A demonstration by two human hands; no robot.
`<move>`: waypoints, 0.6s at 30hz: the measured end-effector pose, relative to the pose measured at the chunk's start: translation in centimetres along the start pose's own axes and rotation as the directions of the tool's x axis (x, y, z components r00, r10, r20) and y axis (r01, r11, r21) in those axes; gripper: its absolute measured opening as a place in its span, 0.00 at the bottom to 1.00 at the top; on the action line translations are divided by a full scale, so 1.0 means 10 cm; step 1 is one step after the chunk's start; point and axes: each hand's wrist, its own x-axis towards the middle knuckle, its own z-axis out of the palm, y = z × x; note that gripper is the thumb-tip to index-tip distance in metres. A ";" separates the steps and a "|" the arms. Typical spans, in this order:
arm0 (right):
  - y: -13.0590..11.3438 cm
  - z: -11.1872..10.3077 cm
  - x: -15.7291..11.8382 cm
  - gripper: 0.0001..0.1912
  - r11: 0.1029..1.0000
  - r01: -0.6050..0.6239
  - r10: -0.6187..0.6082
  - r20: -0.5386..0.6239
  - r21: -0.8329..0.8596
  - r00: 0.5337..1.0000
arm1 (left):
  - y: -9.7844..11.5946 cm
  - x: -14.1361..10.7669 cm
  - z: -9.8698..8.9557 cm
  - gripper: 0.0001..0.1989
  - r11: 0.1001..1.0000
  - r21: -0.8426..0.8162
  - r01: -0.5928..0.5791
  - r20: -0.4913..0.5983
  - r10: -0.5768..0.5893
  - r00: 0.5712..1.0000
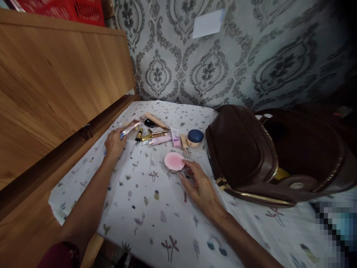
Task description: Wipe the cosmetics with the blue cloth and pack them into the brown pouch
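Observation:
On the patterned white cloth lies a round pink compact, its lid closed. My right hand reaches it from the right, fingertips at its edge, thumb and fingers apart. At the left, my left hand has its fingers wrapped round a shiny slim tube. Between the hands and further back is a loose group: a black bottle, a small black and gold bottle, a pink tube, a white and purple tube, a beige tube and a blue-lidded jar.
A large brown leather bag with gold zips lies open at the right. A wooden cabinet borders the left side, with a red basket on top. Behind is a patterned wall bearing a white paper.

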 end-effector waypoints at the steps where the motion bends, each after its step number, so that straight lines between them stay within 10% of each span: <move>1: 0.00 0.00 0.00 0.21 1.000 -0.005 0.005 0.003 0.002 1.000 | 0.05 -0.03 -0.01 0.16 1.000 0.018 -0.020 0.006 0.020 1.000; 10: 0.02 0.03 -0.01 0.21 1.000 -0.009 0.010 -0.014 0.025 1.000 | 0.82 -0.06 0.38 0.27 0.932 -0.078 -0.355 0.239 0.363 0.900; 18: -0.02 -0.02 0.00 0.21 0.999 -0.009 0.008 0.028 0.032 1.000 | 0.61 0.25 0.25 0.24 0.959 -0.074 -0.272 0.269 0.282 0.921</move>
